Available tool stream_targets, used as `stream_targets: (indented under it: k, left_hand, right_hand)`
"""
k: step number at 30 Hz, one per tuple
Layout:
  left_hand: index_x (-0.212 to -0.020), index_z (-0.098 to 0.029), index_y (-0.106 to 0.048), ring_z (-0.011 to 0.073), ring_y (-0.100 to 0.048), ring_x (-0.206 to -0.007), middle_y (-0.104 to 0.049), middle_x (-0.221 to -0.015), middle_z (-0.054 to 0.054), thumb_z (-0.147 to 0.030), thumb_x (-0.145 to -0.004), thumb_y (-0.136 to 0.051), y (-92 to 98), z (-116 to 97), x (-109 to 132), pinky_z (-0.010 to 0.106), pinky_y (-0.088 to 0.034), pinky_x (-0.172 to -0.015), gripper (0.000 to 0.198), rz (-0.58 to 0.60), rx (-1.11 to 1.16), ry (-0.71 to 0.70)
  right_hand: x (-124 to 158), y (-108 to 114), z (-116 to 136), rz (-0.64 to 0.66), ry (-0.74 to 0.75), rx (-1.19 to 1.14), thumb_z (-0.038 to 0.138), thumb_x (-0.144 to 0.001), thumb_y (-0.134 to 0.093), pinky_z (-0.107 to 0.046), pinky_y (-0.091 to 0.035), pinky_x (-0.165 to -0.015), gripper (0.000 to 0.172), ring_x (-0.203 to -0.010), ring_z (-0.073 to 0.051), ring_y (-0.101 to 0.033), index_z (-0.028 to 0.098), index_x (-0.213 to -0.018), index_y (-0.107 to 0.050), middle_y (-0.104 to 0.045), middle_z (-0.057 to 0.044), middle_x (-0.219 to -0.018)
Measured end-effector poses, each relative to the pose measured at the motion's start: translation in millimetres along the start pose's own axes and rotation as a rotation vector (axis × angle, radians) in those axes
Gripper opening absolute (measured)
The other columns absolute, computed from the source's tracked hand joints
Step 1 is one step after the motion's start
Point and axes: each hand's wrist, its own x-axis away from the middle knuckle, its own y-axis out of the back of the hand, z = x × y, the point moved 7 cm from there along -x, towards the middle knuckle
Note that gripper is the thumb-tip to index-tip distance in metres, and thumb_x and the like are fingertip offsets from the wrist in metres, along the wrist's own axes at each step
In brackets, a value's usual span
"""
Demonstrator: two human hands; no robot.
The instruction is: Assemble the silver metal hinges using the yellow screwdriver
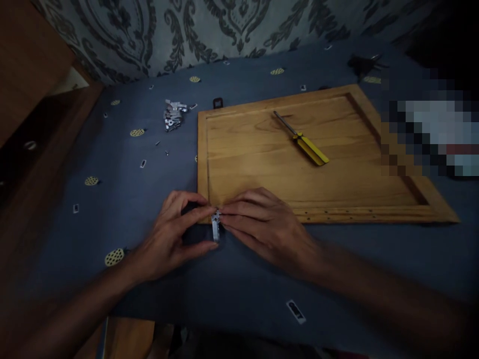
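Note:
A small silvery metal hinge (216, 228) sits at the near left corner of a framed wooden panel (250, 164), one end jutting past the panel's near edge. My left hand (170, 237) is curled around it, with index fingertip on its upper end and thumb by its lower end. From the other side, the bunched fingertips of my right hand (265, 224) press on the hinge's upper end. What lies under those fingertips is hidden. A screwdriver (309, 148) with a yellow handle rests on the panel, its shaft pointing to the far left.
Several more metal hinges (174, 114) are piled on the blue patterned cloth (123, 159) left of the panel. Two tiny screws (166, 153) lie nearer. Dark holes dot the panel's near rail. Wooden furniture (33, 65) borders the left; a dark object (364, 66) lies at the far right.

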Motion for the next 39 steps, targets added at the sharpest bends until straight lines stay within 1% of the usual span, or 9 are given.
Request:
stream_targets:
  k: [6, 10, 16, 20, 23, 29, 35, 39]
  left_hand:
    - [-0.143, -0.029, -0.057, 0.0262, -0.054, -0.123, -0.058, -0.131, 0.009, -0.038, -0.099, -0.073, -0.9, -0.2, 0.0, 0.044, -0.049, -0.105, 0.047, 0.005, -0.013, 0.001]
    - [-0.144, -0.032, -0.057, 0.0273, -0.055, -0.122, -0.059, -0.131, 0.008, -0.038, -0.098, -0.075, -0.7, 0.8, 0.2, 0.046, -0.05, -0.104, 0.05, -0.003, -0.002, 0.01]
    - [-0.145, -0.03, -0.057, 0.0266, -0.055, -0.122, -0.059, -0.131, 0.009, -0.039, -0.1, -0.072, 0.5, 0.0, -0.1, 0.045, -0.05, -0.104, 0.048, -0.004, 0.0, 0.006]
    - [-0.146, -0.032, -0.057, 0.0273, -0.055, -0.122, -0.059, -0.131, 0.009, -0.039, -0.099, -0.073, 0.0, 0.9, 0.2, 0.046, -0.05, -0.104, 0.05, 0.005, -0.002, 0.02]
    - [-0.146, -0.033, -0.057, 0.0276, -0.055, -0.122, -0.06, -0.131, 0.008, -0.038, -0.098, -0.074, -0.4, 1.2, 0.4, 0.046, -0.05, -0.104, 0.051, 0.009, 0.001, 0.027]
    - [-0.144, -0.032, -0.058, 0.027, -0.055, -0.121, -0.059, -0.129, 0.008, -0.037, -0.098, -0.074, 0.0, 0.6, -0.6, 0.045, -0.05, -0.103, 0.05, 0.003, -0.003, 0.018]
    - [-0.143, -0.03, -0.06, 0.0268, -0.055, -0.121, -0.06, -0.13, 0.008, -0.038, -0.098, -0.075, 1.0, 0.6, -2.2, 0.045, -0.049, -0.105, 0.048, 0.01, -0.011, 0.022]
    - [-0.144, -0.032, -0.06, 0.0269, -0.055, -0.121, -0.06, -0.13, 0.008, -0.04, -0.097, -0.075, 0.7, 1.1, -2.1, 0.046, -0.05, -0.106, 0.049, 0.017, -0.009, 0.033]
  right_hand:
    - [-0.7, -0.6, 1.1, 0.008, 0.004, 0.029, 0.015, -0.105, -0.056, -0.037, -0.059, -0.078, 0.022, -0.087, -0.02, -0.071, 0.017, -0.099, -0.077, -0.083, -0.006, -0.095]
    - [0.5, -1.8, 1.3, 0.015, 0.007, 0.042, 0.014, -0.105, -0.055, -0.037, -0.057, -0.078, 0.024, -0.088, -0.019, -0.071, 0.019, -0.1, -0.078, -0.083, -0.005, -0.095]
    - [0.2, -0.6, 1.4, 0.005, 0.01, 0.023, 0.012, -0.104, -0.057, -0.036, -0.057, -0.077, 0.022, -0.087, -0.02, -0.07, 0.016, -0.099, -0.077, -0.082, -0.007, -0.095]
    - [1.0, -1.7, 0.1, 0.019, -0.006, 0.029, 0.013, -0.104, -0.056, -0.037, -0.057, -0.078, 0.023, -0.087, -0.02, -0.07, 0.019, -0.1, -0.078, -0.082, -0.006, -0.095]
    - [2.1, -2.9, -0.6, 0.03, -0.008, 0.013, 0.012, -0.103, -0.058, -0.038, -0.057, -0.079, 0.02, -0.089, -0.021, -0.069, 0.018, -0.102, -0.077, -0.082, -0.007, -0.097]
    - [1.0, -0.4, 0.0, -0.003, -0.002, 0.031, 0.013, -0.105, -0.056, -0.036, -0.057, -0.076, 0.023, -0.087, -0.02, -0.07, 0.018, -0.097, -0.078, -0.082, -0.006, -0.096]
    - [0.4, 0.7, 1.5, -0.019, -0.003, 0.049, 0.011, -0.103, -0.058, -0.036, -0.058, -0.075, 0.021, -0.086, -0.02, -0.071, 0.015, -0.095, -0.077, -0.083, -0.006, -0.095]
    - [1.0, 1.9, 1.3, -0.034, 0.004, 0.054, 0.01, -0.103, -0.057, -0.036, -0.058, -0.074, 0.022, -0.084, -0.02, -0.071, 0.014, -0.096, -0.077, -0.083, -0.006, -0.094]
